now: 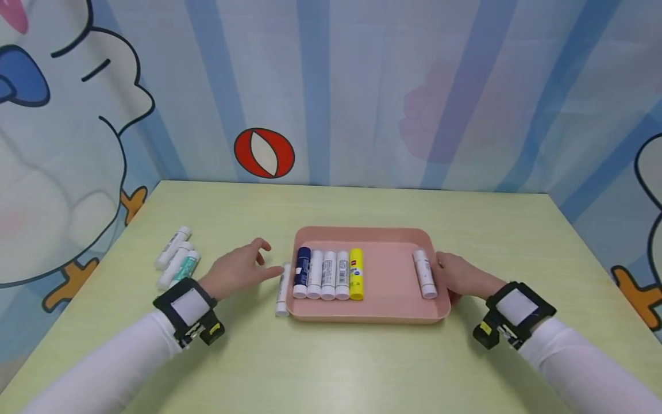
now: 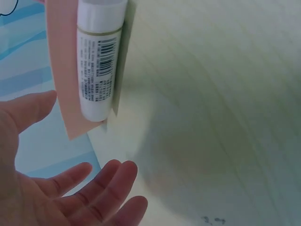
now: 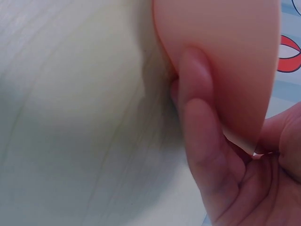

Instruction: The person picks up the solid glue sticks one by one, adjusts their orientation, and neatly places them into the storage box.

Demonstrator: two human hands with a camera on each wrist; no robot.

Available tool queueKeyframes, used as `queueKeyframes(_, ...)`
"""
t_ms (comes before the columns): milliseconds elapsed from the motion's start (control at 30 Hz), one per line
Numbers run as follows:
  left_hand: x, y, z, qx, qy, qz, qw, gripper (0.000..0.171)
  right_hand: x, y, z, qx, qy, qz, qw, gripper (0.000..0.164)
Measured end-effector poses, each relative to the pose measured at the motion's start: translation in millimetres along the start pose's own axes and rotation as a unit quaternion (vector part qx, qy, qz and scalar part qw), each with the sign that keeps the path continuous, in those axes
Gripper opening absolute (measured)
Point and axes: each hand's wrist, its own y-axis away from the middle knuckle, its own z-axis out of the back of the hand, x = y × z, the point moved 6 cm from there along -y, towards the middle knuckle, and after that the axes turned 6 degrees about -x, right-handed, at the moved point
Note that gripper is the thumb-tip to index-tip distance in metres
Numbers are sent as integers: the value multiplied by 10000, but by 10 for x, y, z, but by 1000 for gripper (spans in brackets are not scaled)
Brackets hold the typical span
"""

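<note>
A pink tray [image 1: 390, 282] holds a row of glue sticks at its left: one dark blue [image 1: 302, 273], several white [image 1: 328, 276] and one yellow [image 1: 356, 275]. Another white glue stick [image 1: 425, 275] lies apart near the tray's right wall. My right hand [image 1: 462, 276] grips that right end, thumb at the rim and fingers against the outside in the right wrist view. Just outside the left wall lies a white glue stick [image 1: 282, 292], its barcode showing in the left wrist view. My left hand [image 1: 239, 269] is beside it, fingers spread and holding nothing.
At the table's left side lie two white glue sticks [image 1: 173, 247] and one with a green label [image 1: 186, 265]. A printed curtain [image 1: 351, 103] hangs behind the back edge of the light wooden table [image 1: 331, 368].
</note>
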Motion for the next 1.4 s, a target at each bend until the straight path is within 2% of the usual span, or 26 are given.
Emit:
queueKeyframes(167, -20, -21, -78, 132, -171, 106, 9997, 66, -8, -5, -9, -11, 7, -40, 10000, 26)
queueKeyframes(500, -67, -57, -126, 138, -424, -86, 9990, 66, -3, -1, -10, -1, 32, -58, 10000, 27)
queueKeyframes(700, -140, -55, -107, 413, -461, 7, 9981, 55, 0, 5, -4, -35, 43, -18, 10000, 27)
queueKeyframes(867, -171, -61, -124, 668, -232, 259, 9972, 43, -22, -1, -14, -57, 1, -79, 10000, 28)
queueKeyframes(967, -177, -73, -137, 762, -115, 297, 9966, 39, -33, -5, -24, -62, -53, -101, 9999, 28)
queueKeyframes(1167, -166, -89, -139, 692, -222, 246, 9971, 33, -39, -12, -29, -72, -118, -67, 9999, 28)
queueKeyframes(1400, -142, -86, -103, 543, -508, 7, 9972, 29, -48, -7, -26, -73, -159, -30, 9998, 28)
